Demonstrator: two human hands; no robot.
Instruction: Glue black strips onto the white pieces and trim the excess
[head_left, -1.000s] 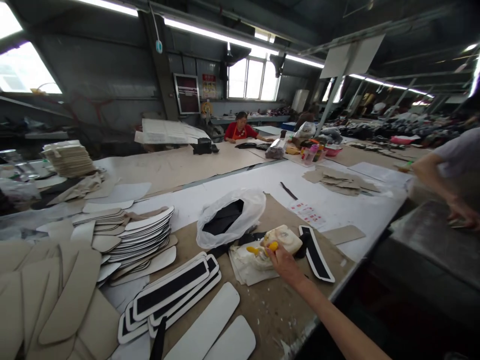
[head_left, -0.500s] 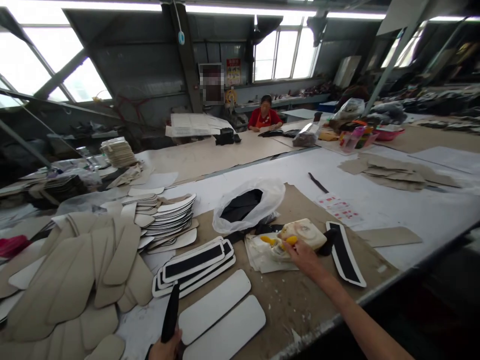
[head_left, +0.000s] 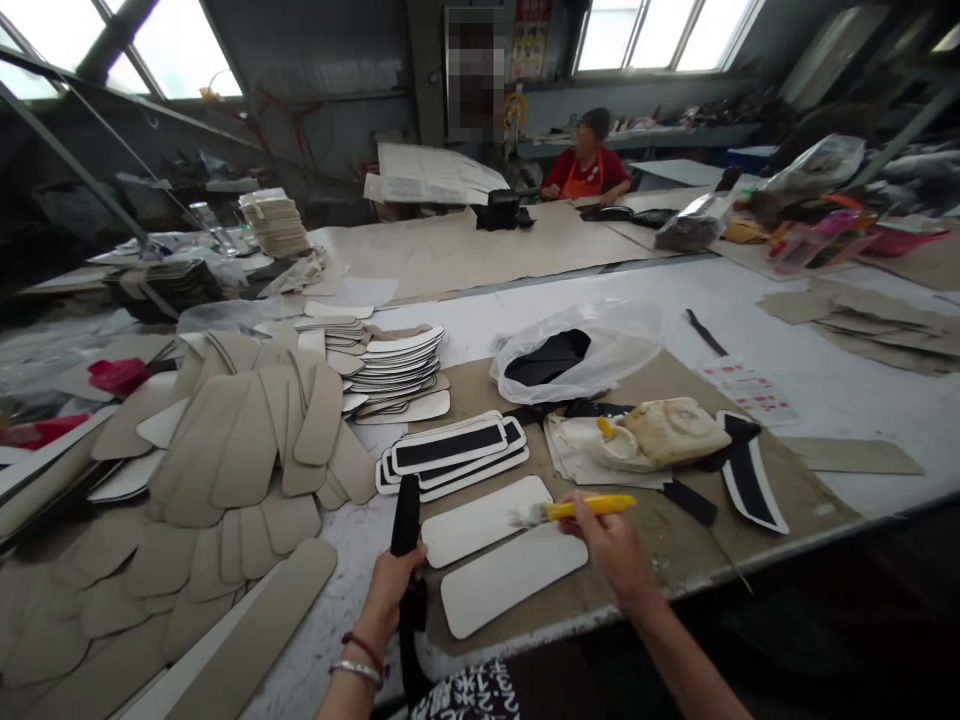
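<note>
The head view looks forward and down, close over the left hand [head_left: 391, 582] and right hand [head_left: 611, 548]

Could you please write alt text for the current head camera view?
A person's right hand holds a yellow-handled brush over one of two white panels on a brown surface, while the left hand grips a black strip. Beyond lie white-bordered black panels, a plastic bag and a container.

A white-topped table [head_left: 754, 332] is carrying a brown sheet [head_left: 705, 560], a red-marked paper [head_left: 750, 388], a narrow dark strip [head_left: 706, 332], overlapping beige pieces [head_left: 247, 430] at the left and flat taupe pieces [head_left: 870, 318] at the right.
</note>
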